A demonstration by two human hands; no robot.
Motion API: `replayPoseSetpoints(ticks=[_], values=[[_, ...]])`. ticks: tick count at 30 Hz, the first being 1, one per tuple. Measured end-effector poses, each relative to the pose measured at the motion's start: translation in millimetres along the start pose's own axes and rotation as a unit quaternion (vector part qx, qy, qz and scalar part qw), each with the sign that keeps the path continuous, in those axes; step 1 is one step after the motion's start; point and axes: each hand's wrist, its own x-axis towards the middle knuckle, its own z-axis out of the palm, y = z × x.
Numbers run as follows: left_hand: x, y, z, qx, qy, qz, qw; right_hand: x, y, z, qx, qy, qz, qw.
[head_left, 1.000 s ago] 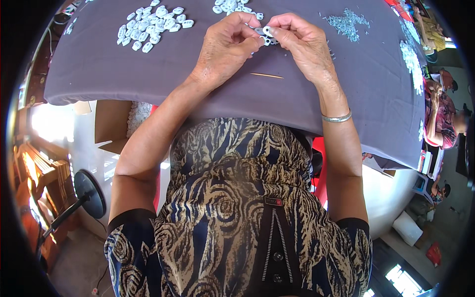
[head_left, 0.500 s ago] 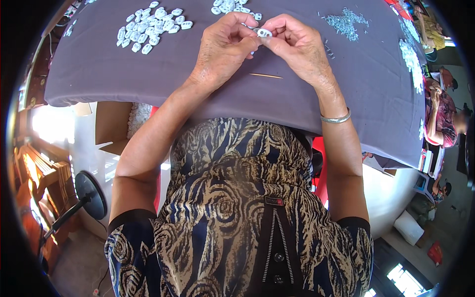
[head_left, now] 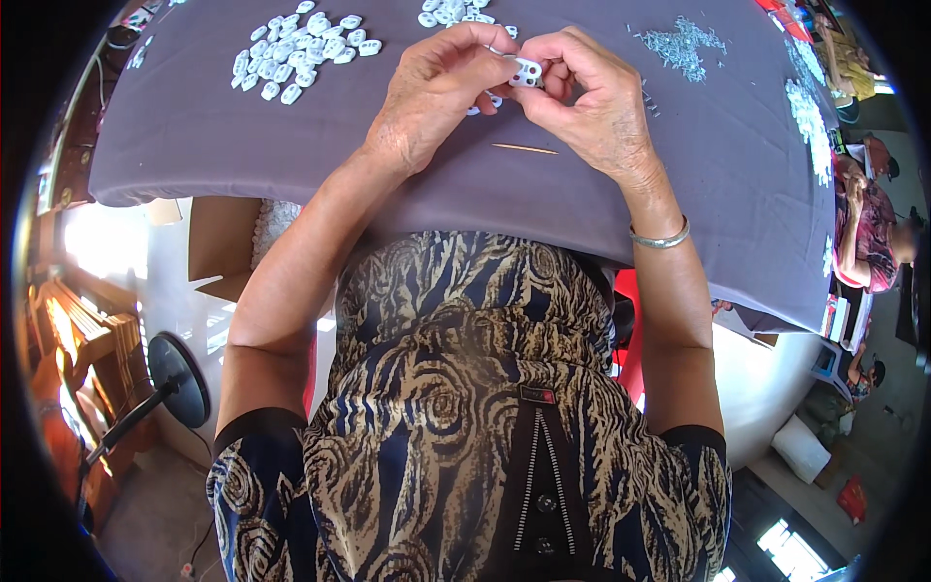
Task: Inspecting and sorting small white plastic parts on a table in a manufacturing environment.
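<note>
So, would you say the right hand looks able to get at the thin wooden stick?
Probably yes: the stick lies uncovered on the cloth, close to the right hand, though that hand is at present busy with a white piece.

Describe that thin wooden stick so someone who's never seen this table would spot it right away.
Start with the grey tablecloth, then find the left hand and right hand meeting above it. On the cloth, between those hands and the patterned top, lies the stick. Unlike the rounded white pieces heaped farther left, it is tan, slim and straight.
</note>
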Motion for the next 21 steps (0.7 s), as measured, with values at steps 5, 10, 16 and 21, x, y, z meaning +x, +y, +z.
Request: replayPoseSetpoints(ticks=[5,10,16,21], values=[[1,-5,-4,0.054,-0.021,0.038,0.998,0,-2,1,-0.034,0.004,-0.048,0.998],[2,-13,1,0.037,0.000,0.098,0.995,-3,5,4,-0.036,-0.008,-0.047,0.998],[1,-18,1,0.057,0.025,0.090,0.994,-4,8,7,-0.133,-0.019,-0.096,0.986],[0,-15,2,0.022,-0.010,0.043,0.999,-6,8,7,-0.211,-0.072,-0.091,0.971]])
